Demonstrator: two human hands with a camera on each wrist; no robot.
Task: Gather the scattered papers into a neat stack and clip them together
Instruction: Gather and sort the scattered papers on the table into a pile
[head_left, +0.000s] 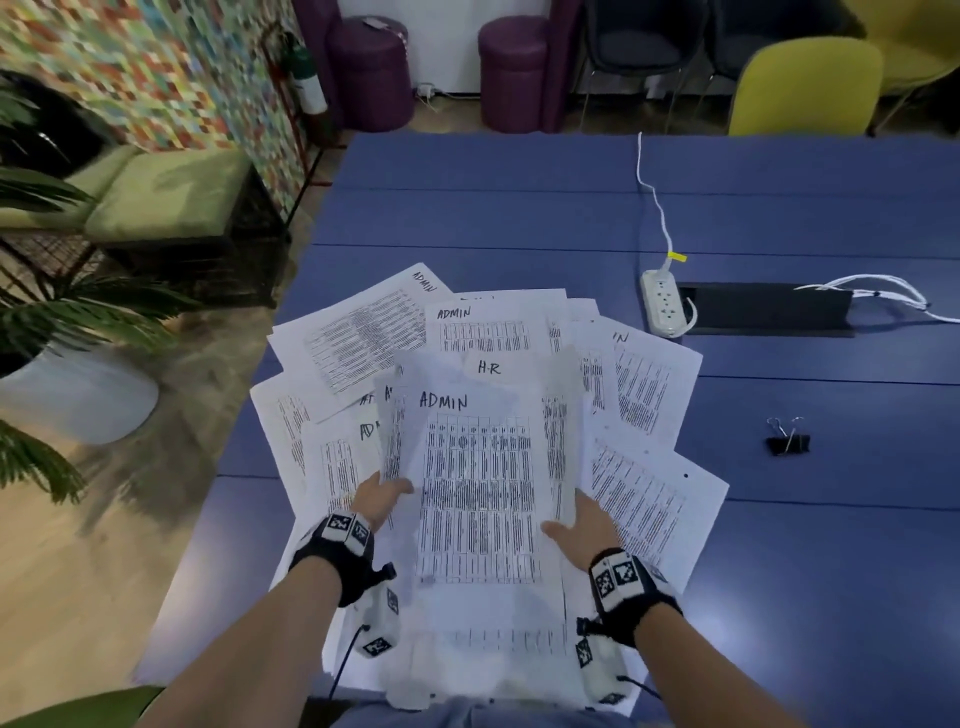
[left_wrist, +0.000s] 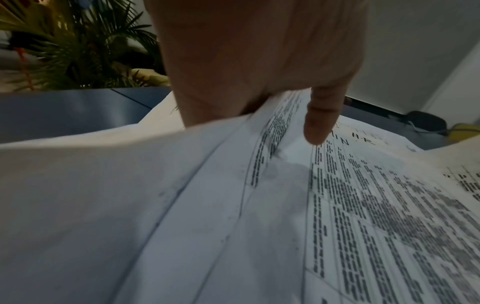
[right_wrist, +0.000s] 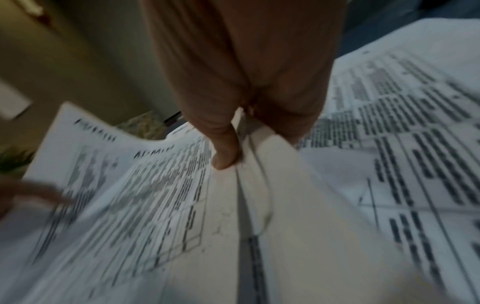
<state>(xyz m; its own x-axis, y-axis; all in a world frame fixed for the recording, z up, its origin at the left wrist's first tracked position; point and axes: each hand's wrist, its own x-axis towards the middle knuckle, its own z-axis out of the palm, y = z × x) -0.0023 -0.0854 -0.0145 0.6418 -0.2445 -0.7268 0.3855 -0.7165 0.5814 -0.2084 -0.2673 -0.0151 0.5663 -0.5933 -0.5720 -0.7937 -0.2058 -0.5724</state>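
Several printed sheets marked ADMIN and H.R lie fanned out on the blue table (head_left: 519, 208). Both hands hold a small bundle of sheets (head_left: 478, 483) lifted above the pile. My left hand (head_left: 382, 499) pinches the bundle's left edge, its thumb (left_wrist: 318, 127) on top of the paper (left_wrist: 259, 205). My right hand (head_left: 576, 525) pinches the right edge, its thumb (right_wrist: 224, 152) pressed on the top sheet (right_wrist: 155, 195). The fingers under the sheets are hidden. A black binder clip (head_left: 787, 439) lies on the table to the right, away from both hands.
A white power strip (head_left: 665, 301) with its cable and a black cable slot (head_left: 769, 309) sit behind the papers on the right. A potted plant (head_left: 57, 338) and a green bench stand left of the table. Yellow chairs (head_left: 805, 88) and purple stools stand beyond the far edge.
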